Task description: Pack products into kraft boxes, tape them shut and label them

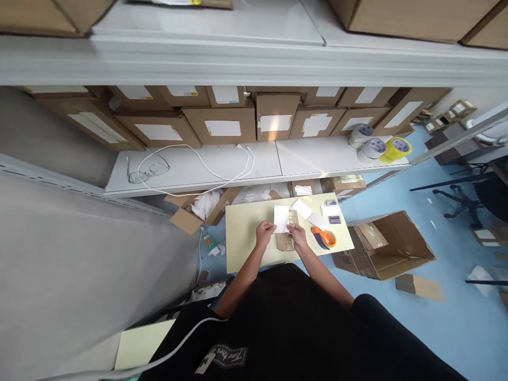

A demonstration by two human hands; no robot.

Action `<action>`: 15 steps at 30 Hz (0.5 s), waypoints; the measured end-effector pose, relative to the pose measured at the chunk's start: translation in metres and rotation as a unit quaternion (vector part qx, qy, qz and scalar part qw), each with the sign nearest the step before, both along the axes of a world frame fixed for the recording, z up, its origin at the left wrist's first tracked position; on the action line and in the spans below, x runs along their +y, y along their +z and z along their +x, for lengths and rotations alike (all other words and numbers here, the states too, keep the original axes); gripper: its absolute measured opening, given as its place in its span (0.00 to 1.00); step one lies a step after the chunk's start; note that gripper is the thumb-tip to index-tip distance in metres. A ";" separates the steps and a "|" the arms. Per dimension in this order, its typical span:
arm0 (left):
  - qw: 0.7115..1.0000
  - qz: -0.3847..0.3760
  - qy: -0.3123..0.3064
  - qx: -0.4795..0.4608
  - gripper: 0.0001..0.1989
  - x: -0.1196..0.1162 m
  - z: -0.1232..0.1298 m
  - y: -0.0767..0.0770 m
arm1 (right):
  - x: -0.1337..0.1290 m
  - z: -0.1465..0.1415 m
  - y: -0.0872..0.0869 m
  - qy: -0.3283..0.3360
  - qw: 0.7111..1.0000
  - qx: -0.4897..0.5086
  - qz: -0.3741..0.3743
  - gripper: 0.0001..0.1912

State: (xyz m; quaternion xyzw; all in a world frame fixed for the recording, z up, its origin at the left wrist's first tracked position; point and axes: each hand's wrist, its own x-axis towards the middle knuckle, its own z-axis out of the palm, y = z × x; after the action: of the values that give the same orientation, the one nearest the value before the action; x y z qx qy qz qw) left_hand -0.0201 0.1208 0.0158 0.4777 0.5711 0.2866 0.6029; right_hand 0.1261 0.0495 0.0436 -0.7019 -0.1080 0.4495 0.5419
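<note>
A white paper label (281, 218) is stretched between my two hands above a small table (242, 227). My left hand (265, 233) pinches its lower left edge, and my right hand (297, 235) pinches its lower right edge. Beneath the label and my right hand sits a small brown cardboard box (286, 244) with shiny clear tape on it, partly hidden. To the right of the box lies an orange tape dispenser (322, 236). Several white papers, among them a folded white sheet (317, 220), lie behind the dispenser.
Shelves behind the table hold rows of labelled cartons (223, 124), a white cable (190, 148), glasses (153, 170) and tape rolls (397, 148). A large open carton (408, 243) stands on the floor at right. An open box (206, 206) with white packing sits at left.
</note>
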 end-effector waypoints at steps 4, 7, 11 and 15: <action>0.996 0.002 0.022 0.082 0.11 -0.011 0.024 -0.010 | -0.010 0.020 -0.022 0.076 0.984 -0.152 -0.056 0.15; 0.989 0.013 0.018 0.147 0.09 -0.016 0.039 -0.014 | -0.013 0.033 -0.032 0.140 0.951 -0.245 -0.124 0.11; 0.978 0.012 0.026 0.205 0.08 -0.020 0.053 -0.017 | -0.011 0.042 -0.038 0.201 0.927 -0.272 -0.161 0.09; 0.971 0.021 0.039 0.237 0.07 -0.025 0.058 -0.020 | -0.007 0.047 -0.039 0.242 0.917 -0.268 -0.170 0.08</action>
State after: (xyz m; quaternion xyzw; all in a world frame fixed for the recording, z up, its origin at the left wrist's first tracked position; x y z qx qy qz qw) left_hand 0.0380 0.0959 -0.0046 0.5221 0.7096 0.2004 0.4286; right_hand 0.1733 0.0427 0.0046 -0.8302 -0.3370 0.3737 0.2399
